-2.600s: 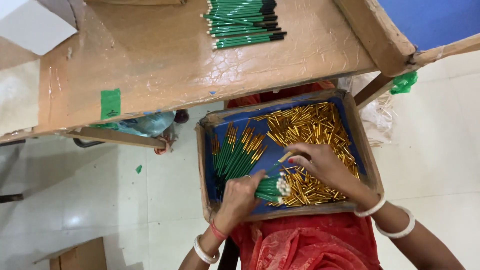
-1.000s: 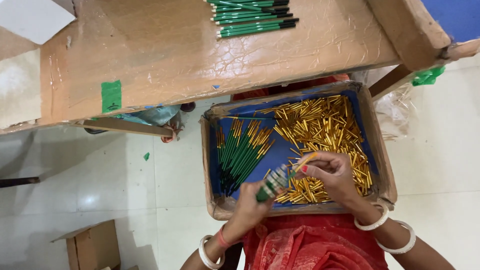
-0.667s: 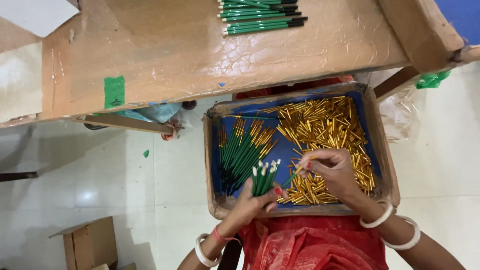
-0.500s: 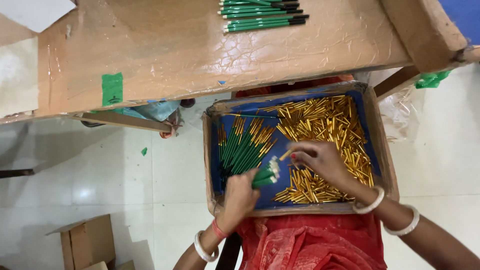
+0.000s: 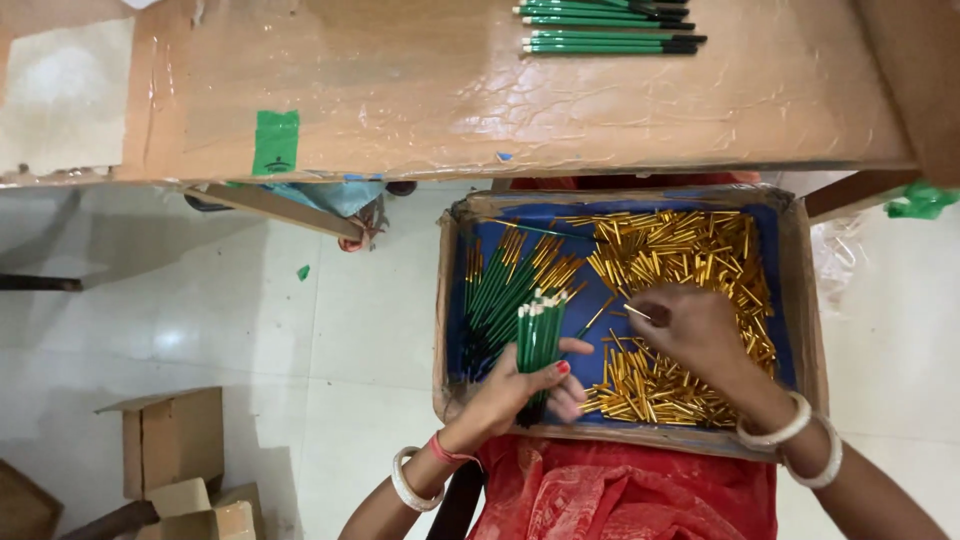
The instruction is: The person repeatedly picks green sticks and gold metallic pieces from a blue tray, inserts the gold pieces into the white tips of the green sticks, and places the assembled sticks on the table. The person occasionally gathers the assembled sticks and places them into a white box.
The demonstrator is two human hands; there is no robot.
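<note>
Since the frame half a second back, the bundle of green pencils point(image 5: 538, 340) has swung from lying low across the box to standing nearly upright, white tips up, and the right hand point(image 5: 700, 335) has slid a little rightward onto the gold heap. Left hand point(image 5: 520, 390) has its grip wrapped tight around the lower part of that bundle, thumb across the front, over the near edge of the cardboard box point(image 5: 800, 300). Right hand's grip is pressed together, pinching one thin gold tube point(image 5: 638, 313) between its fingertips, just right of the bundle's tips. Beneath it lies the pile of gold tubes point(image 5: 680, 260), filling the right half of the blue-lined box; loose green pencils point(image 5: 495, 290) with gold ends lie on the left half. Beyond the box, on the brown table point(image 5: 420, 90), a row of finished pencils point(image 5: 610, 28) lies near the far edge. Small cardboard cartons point(image 5: 172, 440) sit on the pale floor to the left.
</note>
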